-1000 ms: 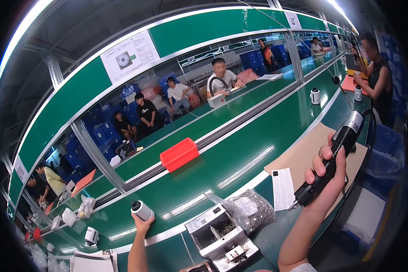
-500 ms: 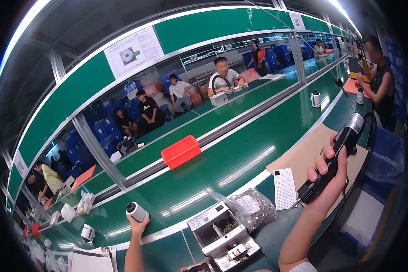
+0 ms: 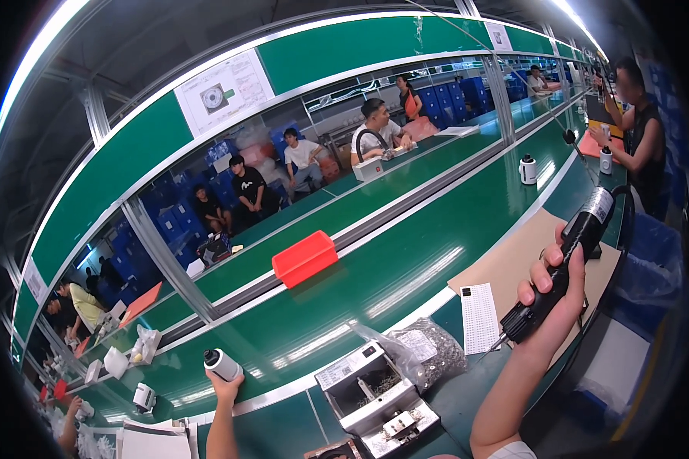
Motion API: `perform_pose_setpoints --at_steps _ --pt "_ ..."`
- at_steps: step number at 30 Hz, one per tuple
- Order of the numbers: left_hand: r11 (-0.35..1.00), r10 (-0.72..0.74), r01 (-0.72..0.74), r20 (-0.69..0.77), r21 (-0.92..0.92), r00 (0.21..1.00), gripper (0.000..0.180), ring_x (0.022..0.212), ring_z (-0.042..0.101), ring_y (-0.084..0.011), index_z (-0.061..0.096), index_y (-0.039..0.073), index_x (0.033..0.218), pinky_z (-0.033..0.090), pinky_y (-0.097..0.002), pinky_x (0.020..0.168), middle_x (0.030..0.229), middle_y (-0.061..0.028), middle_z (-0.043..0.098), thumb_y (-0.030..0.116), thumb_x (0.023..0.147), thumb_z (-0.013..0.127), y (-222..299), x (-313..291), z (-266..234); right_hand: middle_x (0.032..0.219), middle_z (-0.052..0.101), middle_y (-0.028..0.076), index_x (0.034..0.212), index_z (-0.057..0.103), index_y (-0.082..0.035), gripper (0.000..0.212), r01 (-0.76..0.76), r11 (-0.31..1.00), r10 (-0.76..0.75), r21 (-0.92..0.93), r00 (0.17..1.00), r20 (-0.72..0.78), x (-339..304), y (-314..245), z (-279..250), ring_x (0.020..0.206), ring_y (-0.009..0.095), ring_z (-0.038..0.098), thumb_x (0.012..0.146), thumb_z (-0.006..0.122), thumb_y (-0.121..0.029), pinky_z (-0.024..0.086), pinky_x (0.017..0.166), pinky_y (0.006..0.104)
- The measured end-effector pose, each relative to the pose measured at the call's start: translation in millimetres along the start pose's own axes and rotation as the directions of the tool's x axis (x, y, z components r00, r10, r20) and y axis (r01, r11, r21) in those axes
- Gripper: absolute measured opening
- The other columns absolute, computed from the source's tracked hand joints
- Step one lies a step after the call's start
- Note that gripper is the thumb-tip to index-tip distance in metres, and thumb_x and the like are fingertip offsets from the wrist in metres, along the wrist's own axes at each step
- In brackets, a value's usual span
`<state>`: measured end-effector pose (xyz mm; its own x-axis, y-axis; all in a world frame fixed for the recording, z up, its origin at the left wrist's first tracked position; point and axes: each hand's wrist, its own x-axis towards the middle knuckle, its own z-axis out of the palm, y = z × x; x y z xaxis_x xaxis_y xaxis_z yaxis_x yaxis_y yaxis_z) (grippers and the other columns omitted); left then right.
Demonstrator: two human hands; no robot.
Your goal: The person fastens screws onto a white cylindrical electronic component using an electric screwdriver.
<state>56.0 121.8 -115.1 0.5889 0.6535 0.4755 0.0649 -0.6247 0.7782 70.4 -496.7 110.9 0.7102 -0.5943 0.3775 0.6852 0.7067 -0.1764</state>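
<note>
My left hand (image 3: 226, 390) is wrapped round a white cylindrical camera-like housing (image 3: 225, 366) with a black end, tilted over the green belt. The fingers' far side is hidden behind the housing. My right hand (image 3: 563, 287) grips a black electric screwdriver (image 3: 589, 218), its thin bit pointing down and left above the bench. Between my arms stands a screw feeder (image 3: 360, 386) with loose screws in its tray. A clear plastic bag of small metal parts (image 3: 436, 359) lies against it. Left of my left hand is a similar white housing (image 3: 145, 396).
A red bin (image 3: 305, 258) sits at the belt's far edge. Brown cardboard (image 3: 505, 268) and a printed sheet (image 3: 479, 317) lie near the screwdriver. Another white housing (image 3: 527, 170) stands farther right. A co-worker's hand (image 3: 71, 417) shows at lower left. Metal posts (image 3: 161, 260) rise beyond the belt.
My left hand and its housing have shifted slightly left, and the housing tilts more. The other housings moved a little left. A co-worker's hand has appeared at lower left. My right hand barely moved.
</note>
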Motion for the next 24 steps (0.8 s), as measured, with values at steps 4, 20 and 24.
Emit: perform_pose_setpoints --at_steps 4,20,24 --pt "0.999 -0.010 0.010 0.001 -0.044 1.000 0.107 0.115 0.045 -0.0294 0.018 0.006 0.137 0.036 -0.0393 0.098 0.125 -0.0145 0.042 0.007 0.050 0.080 -2.8 2.6 -6.8 0.079 0.044 -0.002 0.125 0.041 -0.004 0.038 -0.019 1.000 0.019 0.018 1.000 -0.015 0.5 -0.2 -1.1 0.055 0.003 0.043 0.097 0.042 -0.030 0.040 0.038 0.0195" --pt "0.843 0.243 -0.276 -0.131 -0.462 0.961 0.088 0.101 0.054 -0.0252 0.024 0.007 0.138 0.044 -0.0366 0.088 0.124 -0.0141 0.045 0.009 0.065 0.073 119.9 -20.0 -82.8 0.082 0.047 -0.002 0.125 0.042 -0.006 0.037 -0.080 0.992 0.074 0.093 0.995 0.067 5.3 -2.1 -11.8 0.056 0.005 0.046 0.098 0.040 -0.031 0.041 0.040 0.0229" --pt "0.785 0.365 -0.259 0.082 -0.563 0.927 0.090 0.106 0.055 -0.0255 0.031 0.002 0.135 0.045 -0.0375 0.089 0.123 -0.0123 0.049 0.022 0.061 0.079 196.7 -97.7 -141.0 0.081 0.047 -0.002 0.123 0.043 -0.004 0.037 -0.113 0.985 0.099 0.130 0.988 0.116 -5.0 5.1 6.2 0.058 0.005 0.044 0.097 0.041 -0.031 0.041 0.042 0.0224"
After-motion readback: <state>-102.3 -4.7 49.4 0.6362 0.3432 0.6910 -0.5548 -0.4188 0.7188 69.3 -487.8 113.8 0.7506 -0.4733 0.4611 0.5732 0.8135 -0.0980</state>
